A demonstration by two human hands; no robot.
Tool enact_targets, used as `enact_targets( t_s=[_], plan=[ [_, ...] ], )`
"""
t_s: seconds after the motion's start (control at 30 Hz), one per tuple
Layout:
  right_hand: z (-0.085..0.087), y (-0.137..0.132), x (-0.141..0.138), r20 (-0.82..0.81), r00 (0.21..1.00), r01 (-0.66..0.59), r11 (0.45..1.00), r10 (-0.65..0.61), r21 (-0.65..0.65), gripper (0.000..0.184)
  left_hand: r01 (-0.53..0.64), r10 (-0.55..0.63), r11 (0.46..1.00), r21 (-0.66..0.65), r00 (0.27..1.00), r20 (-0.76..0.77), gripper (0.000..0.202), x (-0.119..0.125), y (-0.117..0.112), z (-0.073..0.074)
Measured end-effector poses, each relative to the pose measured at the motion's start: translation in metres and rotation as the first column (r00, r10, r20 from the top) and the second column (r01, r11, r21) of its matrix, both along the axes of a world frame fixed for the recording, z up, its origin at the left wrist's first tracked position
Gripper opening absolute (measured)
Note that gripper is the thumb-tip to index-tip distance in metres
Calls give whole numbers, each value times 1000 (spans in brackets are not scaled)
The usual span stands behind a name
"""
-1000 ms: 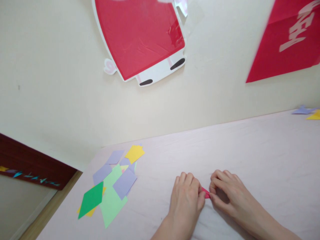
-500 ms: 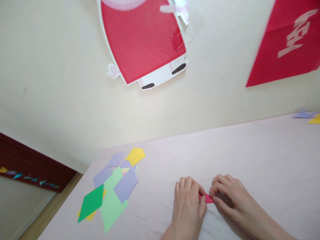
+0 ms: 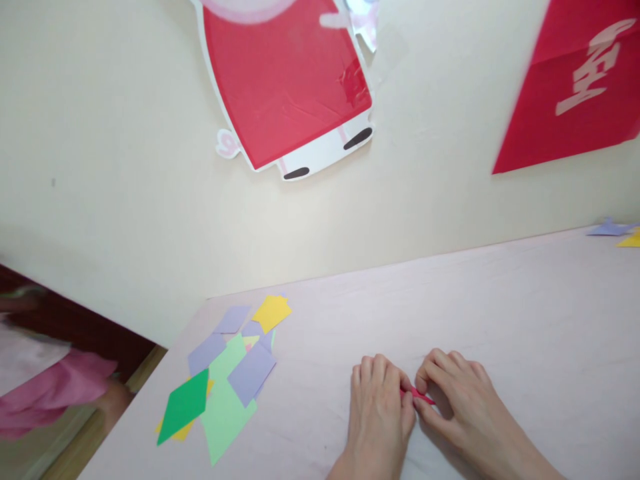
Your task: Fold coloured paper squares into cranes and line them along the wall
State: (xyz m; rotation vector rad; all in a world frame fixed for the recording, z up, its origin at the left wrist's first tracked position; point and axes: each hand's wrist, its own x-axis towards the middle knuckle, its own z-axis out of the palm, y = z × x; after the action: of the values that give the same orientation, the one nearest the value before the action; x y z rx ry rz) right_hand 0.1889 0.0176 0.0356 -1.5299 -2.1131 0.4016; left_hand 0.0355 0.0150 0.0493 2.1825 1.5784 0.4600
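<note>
A small folded piece of red paper [image 3: 424,397] lies low over the covered table, between my two hands. My left hand [image 3: 379,403] is closed on its left part, thumb and forefinger pinching it, and hides much of it. From the right, my right hand [image 3: 457,397] pinches the paper near its middle, and a narrow pointed end sticks out past the thumb and forefinger. The fingers cover most of the folds.
Left of my hands lie a green paper diamond [image 3: 184,407], light green paper [image 3: 227,423], purple squares [image 3: 251,373] and a yellow star [image 3: 271,313]. More paper pieces [image 3: 610,229] are at the far right by the wall. A person in pink [image 3: 65,390] is beyond the table's left edge.
My right hand has shifted slightly left along the red paper, and the paper's pointed end now shows beyond its fingertips. A person in pink has come into view at the lower left.
</note>
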Motion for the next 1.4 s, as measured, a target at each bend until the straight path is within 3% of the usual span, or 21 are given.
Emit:
enact_targets(
  t_s=[0.17,0.43,0.63,0.8,1.0,1.4],
  plan=[
    [2,0,4,-30,999,-25,999,24,-40,8,-3,3,1000,8,1000,-10,19,1,0,-1],
    [0,0,14,-85,995,-64,994,56,-93,29,-4,4,1000,20,1000,-12,23,0,-2,-2],
    [0,0,12,-94,995,-49,995,41,-91,11,-6,5,999,41,1000,23,20,0,-4,0],
    [-2,2,11,-104,994,-53,992,42,-111,9,-48,44,997,52,997,69,13,6,-10,-3],
    [0,3,11,-106,993,-63,989,49,-134,13,-71,65,996,53,993,100,26,8,-11,-6],
    [-9,3,14,-95,993,-74,997,71,-35,13,-69,64,997,45,993,95,37,-1,-12,-8]
  ],
)
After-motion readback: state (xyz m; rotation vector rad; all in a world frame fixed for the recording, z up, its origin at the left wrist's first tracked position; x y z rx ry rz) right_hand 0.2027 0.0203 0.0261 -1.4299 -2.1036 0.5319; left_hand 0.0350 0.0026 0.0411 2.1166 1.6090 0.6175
